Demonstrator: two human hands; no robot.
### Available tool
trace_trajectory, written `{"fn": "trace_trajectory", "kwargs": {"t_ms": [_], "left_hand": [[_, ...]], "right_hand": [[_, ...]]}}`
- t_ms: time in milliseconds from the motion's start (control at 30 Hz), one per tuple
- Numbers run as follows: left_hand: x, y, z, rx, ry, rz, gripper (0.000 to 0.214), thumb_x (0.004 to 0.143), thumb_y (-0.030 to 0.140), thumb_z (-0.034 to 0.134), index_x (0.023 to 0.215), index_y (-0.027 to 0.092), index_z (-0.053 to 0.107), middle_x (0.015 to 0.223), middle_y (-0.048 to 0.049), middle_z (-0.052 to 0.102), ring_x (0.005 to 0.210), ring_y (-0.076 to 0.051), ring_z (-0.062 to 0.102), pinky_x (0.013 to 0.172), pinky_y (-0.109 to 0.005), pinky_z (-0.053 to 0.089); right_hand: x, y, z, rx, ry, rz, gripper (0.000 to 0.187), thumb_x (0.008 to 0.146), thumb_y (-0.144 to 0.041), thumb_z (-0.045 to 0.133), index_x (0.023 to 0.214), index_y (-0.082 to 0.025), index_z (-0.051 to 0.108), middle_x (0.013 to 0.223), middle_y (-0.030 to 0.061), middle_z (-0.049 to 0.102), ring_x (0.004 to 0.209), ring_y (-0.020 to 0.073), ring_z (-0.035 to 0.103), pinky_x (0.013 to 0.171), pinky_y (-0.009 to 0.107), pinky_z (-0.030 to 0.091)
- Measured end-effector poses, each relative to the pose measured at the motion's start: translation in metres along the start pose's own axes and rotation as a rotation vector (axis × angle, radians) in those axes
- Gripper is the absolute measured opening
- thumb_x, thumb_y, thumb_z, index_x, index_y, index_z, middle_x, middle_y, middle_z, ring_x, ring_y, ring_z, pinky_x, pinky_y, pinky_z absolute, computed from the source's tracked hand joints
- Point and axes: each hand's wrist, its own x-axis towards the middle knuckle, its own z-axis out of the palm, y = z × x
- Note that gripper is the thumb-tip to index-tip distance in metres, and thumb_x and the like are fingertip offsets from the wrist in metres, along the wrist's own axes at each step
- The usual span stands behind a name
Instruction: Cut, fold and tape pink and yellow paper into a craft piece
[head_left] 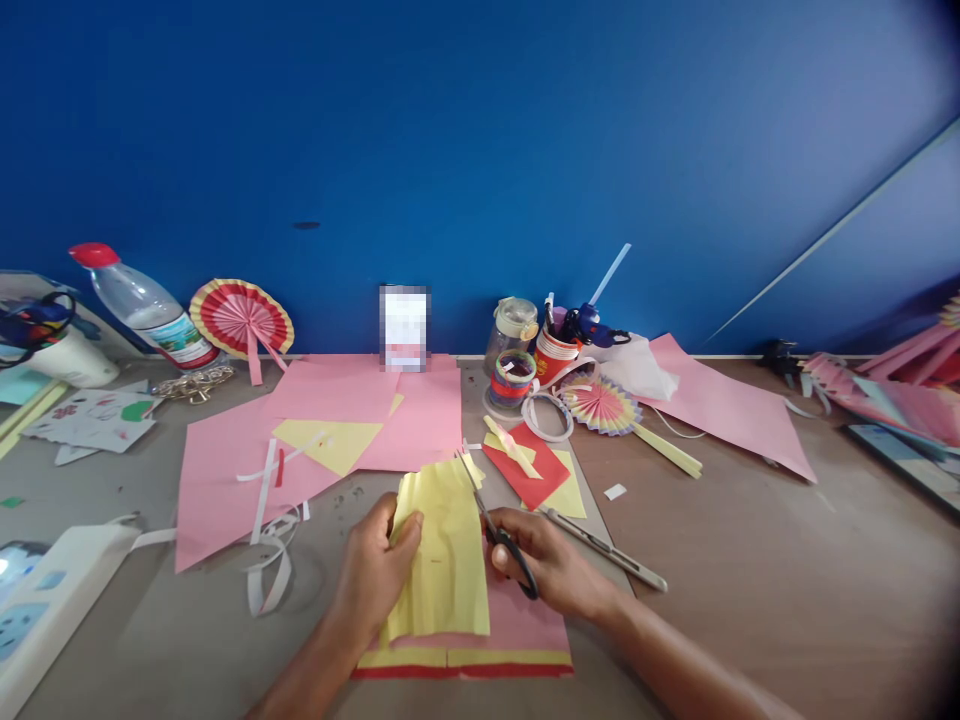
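Note:
My left hand (379, 555) grips the left edge of a creased yellow paper sheet (442, 570), thumb on top. My right hand (544, 560) is closed round the black handles of a pair of scissors (517, 565). The blades lie along the sheet's right edge, near its top corner, where a small yellow flap (471, 470) sticks out. Beneath the sheet lies a pink paper (536, 620) with a yellow and red border along its near edge. Just beyond my right hand are a red paper piece (551, 480) and a grey utility knife (607, 550).
Large pink sheets (225, 460) spread across the left and middle. Along the back stand a bottle (157, 310), a folded paper fan (244, 320), a jar (510, 330) and a red cup (556, 355) of tools. A tape roll (547, 418) lies near another fan (600, 403). A power strip (67, 600) sits left.

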Motion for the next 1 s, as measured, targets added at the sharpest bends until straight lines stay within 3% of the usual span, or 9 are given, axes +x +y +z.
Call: {"fn": "trace_trajectory", "kwargs": {"t_ms": [300,533,767,900,1000], "left_hand": [[0.001,-0.001,0.000,0.021,-0.009,0.025,0.023,0.071,0.043,0.058,0.069,0.021,0.055,0.059,0.0028,0.057,0.059,-0.017,0.056,0.052,-0.022,0.042],[0.001,-0.002,0.000,-0.003,-0.013,0.018,0.024,0.070,0.044,0.059,0.066,0.021,0.053,0.055,0.0035,0.053,0.058,-0.017,0.056,0.050,-0.022,0.042],[0.002,-0.003,0.000,-0.007,-0.006,0.004,0.023,0.070,0.044,0.060,0.069,0.021,0.055,0.057,0.0032,0.056,0.061,-0.017,0.058,0.052,-0.022,0.043],[0.004,-0.008,-0.003,-0.112,-0.052,-0.042,0.027,0.072,0.046,0.062,0.078,0.020,0.059,0.057,0.0033,0.056,0.059,-0.018,0.058,0.051,-0.023,0.044],[0.009,-0.012,-0.005,-0.297,-0.096,-0.103,0.035,0.074,0.049,0.064,0.091,0.019,0.060,0.062,0.0024,0.061,0.055,-0.018,0.059,0.048,-0.025,0.044]], "right_hand": [[0.001,0.006,0.001,-0.093,0.051,-0.042,0.037,0.081,-0.052,0.059,0.076,-0.017,0.050,0.067,-0.0036,0.042,0.061,0.0093,0.035,0.054,0.022,0.029],[0.001,0.004,0.003,0.022,0.055,-0.025,0.042,0.082,-0.060,0.055,0.076,-0.018,0.050,0.061,-0.0040,0.044,0.055,0.0089,0.038,0.049,0.022,0.031],[0.002,0.009,0.008,0.075,0.097,0.018,0.043,0.077,-0.059,0.062,0.075,-0.018,0.053,0.054,-0.0061,0.040,0.049,0.0079,0.036,0.047,0.022,0.032],[0.004,0.015,0.000,0.244,0.238,0.021,0.047,0.079,-0.061,0.062,0.092,-0.016,0.058,0.055,-0.0048,0.046,0.049,0.0080,0.033,0.048,0.022,0.027],[0.002,0.018,-0.025,0.479,0.302,-0.039,0.055,0.081,-0.065,0.056,0.108,-0.017,0.056,0.071,0.0002,0.055,0.051,0.0073,0.033,0.049,0.023,0.027]]}}
